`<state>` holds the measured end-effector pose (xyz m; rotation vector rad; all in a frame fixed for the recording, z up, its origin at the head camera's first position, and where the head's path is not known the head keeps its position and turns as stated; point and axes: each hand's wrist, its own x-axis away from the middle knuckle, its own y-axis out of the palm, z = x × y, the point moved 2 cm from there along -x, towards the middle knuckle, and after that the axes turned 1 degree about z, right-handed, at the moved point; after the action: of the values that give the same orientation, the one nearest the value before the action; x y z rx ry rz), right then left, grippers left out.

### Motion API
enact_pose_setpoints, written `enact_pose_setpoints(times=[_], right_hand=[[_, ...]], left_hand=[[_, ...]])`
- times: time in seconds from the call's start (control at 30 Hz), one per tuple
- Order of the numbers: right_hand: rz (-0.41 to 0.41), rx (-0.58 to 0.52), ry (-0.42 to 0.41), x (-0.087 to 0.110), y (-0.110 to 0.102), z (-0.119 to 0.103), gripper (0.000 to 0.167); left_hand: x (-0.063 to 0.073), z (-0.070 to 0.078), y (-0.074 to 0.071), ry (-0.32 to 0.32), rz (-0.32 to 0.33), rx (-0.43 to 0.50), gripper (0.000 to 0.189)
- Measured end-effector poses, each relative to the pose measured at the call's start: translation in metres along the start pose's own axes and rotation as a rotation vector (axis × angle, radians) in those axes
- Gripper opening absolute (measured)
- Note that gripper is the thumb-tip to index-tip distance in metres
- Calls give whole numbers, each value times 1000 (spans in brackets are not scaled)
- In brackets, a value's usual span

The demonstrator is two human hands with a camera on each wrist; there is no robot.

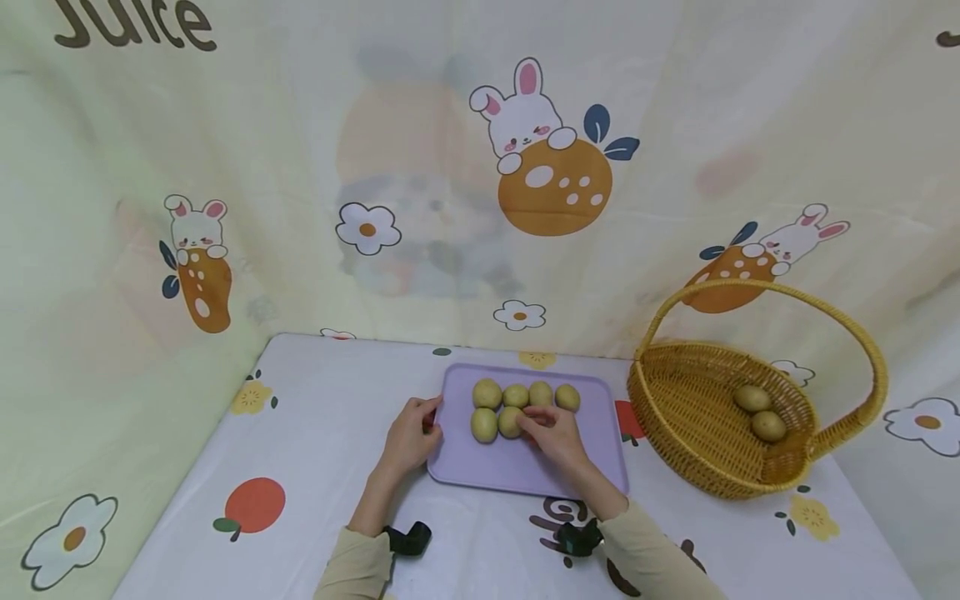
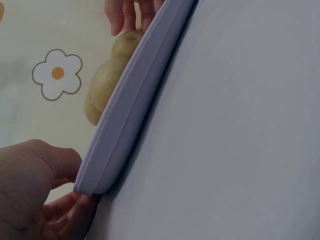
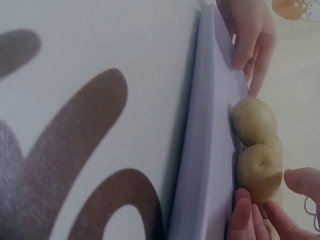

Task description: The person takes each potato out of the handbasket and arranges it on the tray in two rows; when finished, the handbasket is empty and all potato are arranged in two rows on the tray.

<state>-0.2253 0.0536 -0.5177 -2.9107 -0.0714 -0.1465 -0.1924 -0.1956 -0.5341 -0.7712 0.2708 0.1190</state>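
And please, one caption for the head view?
Left hand grips a lilac tray, right hand touches a potato-like item; basket alongside.

A lilac tray [image 1: 525,471] lies on a printed tablecloth [image 1: 322,433] and bears six round yellow-green items [image 1: 487,394]: four in the rear row, two in the front row. The left hand [image 1: 407,437] grips the tray's left edge. The right hand [image 1: 557,437] holds the right front item [image 1: 509,424] by its fingertips. A wicker basket [image 1: 693,408], right of the tray, contains two similar items [image 1: 752,398].
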Motion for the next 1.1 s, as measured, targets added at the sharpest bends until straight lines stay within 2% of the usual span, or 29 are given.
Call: enact_pose_setpoints(times=[0.37,0.6,0.83,1.1], right_hand=[[1,49,10,0,-24,-15,26],[-1,71,14,-3,-52,-31,30],[22,99,13,-5,-81,-45,34],[62,130,5,-9,-127,-57,39]], left_hand=[[1,2,0,-19,-6,11,52],[1,1,-1,-43,-7,24,53],[2,-2,0,-21,8,16,52],[1,1,0,-20,0,23,51]])
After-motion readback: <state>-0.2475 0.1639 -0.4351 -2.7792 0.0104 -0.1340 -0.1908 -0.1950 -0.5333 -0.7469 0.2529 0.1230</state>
